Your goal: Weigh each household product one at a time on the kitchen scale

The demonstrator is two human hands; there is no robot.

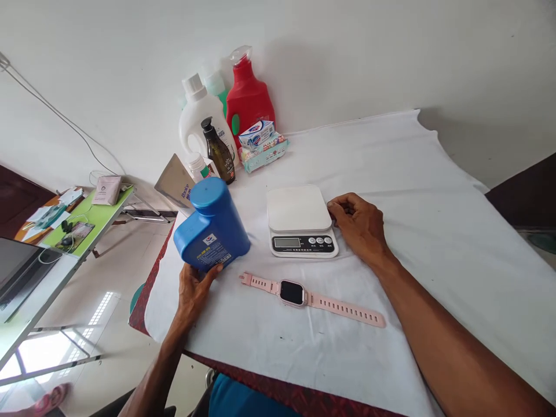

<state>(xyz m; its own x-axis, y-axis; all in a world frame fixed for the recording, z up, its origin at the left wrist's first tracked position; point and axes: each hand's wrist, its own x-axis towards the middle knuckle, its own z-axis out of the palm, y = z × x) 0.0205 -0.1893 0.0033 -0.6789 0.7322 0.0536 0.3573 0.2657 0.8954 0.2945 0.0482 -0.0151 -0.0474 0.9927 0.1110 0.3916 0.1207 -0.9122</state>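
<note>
Hands over white tablecloth

bottle: blue | scale: white | watch: pink | tablecloth: white

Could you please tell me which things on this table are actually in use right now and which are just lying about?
In use:
- blue bottle, held by the left hand
- kitchen scale, touched by the right hand

Lying about:
- pink watch
- red bottle
- white bottle
- dark pump bottle
- soap packs
</note>
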